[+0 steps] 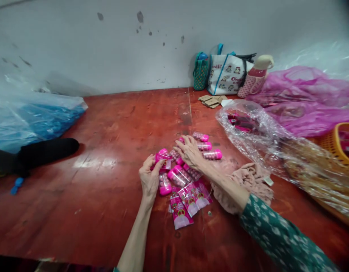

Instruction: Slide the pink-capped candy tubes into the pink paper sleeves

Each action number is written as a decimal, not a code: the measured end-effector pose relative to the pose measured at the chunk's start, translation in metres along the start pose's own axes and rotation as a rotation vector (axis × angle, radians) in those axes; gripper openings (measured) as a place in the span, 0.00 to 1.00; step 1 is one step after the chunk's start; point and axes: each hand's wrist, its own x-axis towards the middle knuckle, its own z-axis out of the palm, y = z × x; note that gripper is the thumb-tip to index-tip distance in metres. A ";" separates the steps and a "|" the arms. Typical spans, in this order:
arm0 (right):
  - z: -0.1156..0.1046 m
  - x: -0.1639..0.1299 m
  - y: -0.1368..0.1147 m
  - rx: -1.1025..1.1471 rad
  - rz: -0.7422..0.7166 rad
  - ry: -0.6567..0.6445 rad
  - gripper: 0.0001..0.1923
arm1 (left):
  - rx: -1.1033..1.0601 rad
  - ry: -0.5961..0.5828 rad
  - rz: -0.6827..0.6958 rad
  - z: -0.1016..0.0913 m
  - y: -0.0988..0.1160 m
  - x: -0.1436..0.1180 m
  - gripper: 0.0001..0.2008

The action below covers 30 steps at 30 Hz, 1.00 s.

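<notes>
A person's left hand (149, 176) is gripping a pink-capped clear capsule container (163, 156) between thumb and fingers. Just to its right, the right hand (189, 152) is resting palm down, fingers spread open, on a small heap of matching capsules (204, 145). Pink printed sachets (188, 200) are lying directly below both hands on the red table (106, 132). A crumpled pink cloth (248, 177) is sitting beside the right forearm.

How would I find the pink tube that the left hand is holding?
Start at the red table and find the pile of pink tubes in the middle. The left hand grips one tube at the pile's left edge. It alone is lifted between fingers, while the others lie flat.
</notes>
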 end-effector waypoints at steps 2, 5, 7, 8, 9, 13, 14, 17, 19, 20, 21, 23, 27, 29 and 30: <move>-0.012 -0.020 -0.004 0.018 0.022 0.015 0.16 | -0.088 0.069 -0.037 -0.004 0.005 -0.003 0.04; -0.021 -0.057 -0.017 0.052 0.005 -0.015 0.11 | -0.243 0.119 -0.111 -0.008 0.018 -0.009 0.04; -0.019 -0.078 -0.029 0.056 0.024 -0.029 0.08 | -0.347 0.122 -0.178 -0.009 0.028 -0.017 0.04; -0.017 -0.085 -0.035 0.056 0.045 -0.025 0.07 | -0.395 0.121 -0.214 -0.009 0.033 -0.022 0.03; -0.014 -0.090 -0.040 0.060 0.065 -0.018 0.07 | -0.437 0.122 -0.248 -0.010 0.038 -0.027 0.04; -0.007 -0.097 -0.049 0.134 0.094 0.003 0.12 | -0.557 0.153 -0.358 -0.013 0.052 -0.048 0.08; -0.008 -0.098 -0.048 0.163 0.096 0.005 0.12 | -0.574 0.166 -0.373 -0.015 0.053 -0.052 0.08; -0.013 -0.104 -0.043 0.249 0.136 0.033 0.11 | -0.599 0.200 -0.390 -0.018 0.056 -0.061 0.09; -0.021 -0.110 -0.043 0.316 0.160 0.065 0.12 | -0.606 0.213 -0.392 -0.019 0.057 -0.066 0.09; -0.026 -0.112 -0.044 0.351 0.170 0.086 0.12 | -0.606 0.216 -0.388 -0.019 0.058 -0.068 0.08; -0.032 -0.114 -0.046 0.389 0.179 0.107 0.12 | -0.601 0.214 -0.374 -0.019 0.058 -0.071 0.07; -0.044 -0.114 -0.053 0.493 0.228 0.147 0.12 | -0.559 0.180 -0.313 -0.019 0.059 -0.075 0.05; -0.058 -0.109 -0.068 1.114 0.393 0.004 0.11 | -0.332 0.000 -0.164 -0.019 0.064 -0.086 0.01; -0.056 -0.109 -0.073 1.288 0.491 -0.043 0.09 | -0.215 -0.054 -0.113 -0.017 0.068 -0.089 0.03; -0.054 -0.111 -0.074 1.287 0.519 -0.032 0.08 | -0.170 -0.070 -0.089 -0.016 0.071 -0.090 0.04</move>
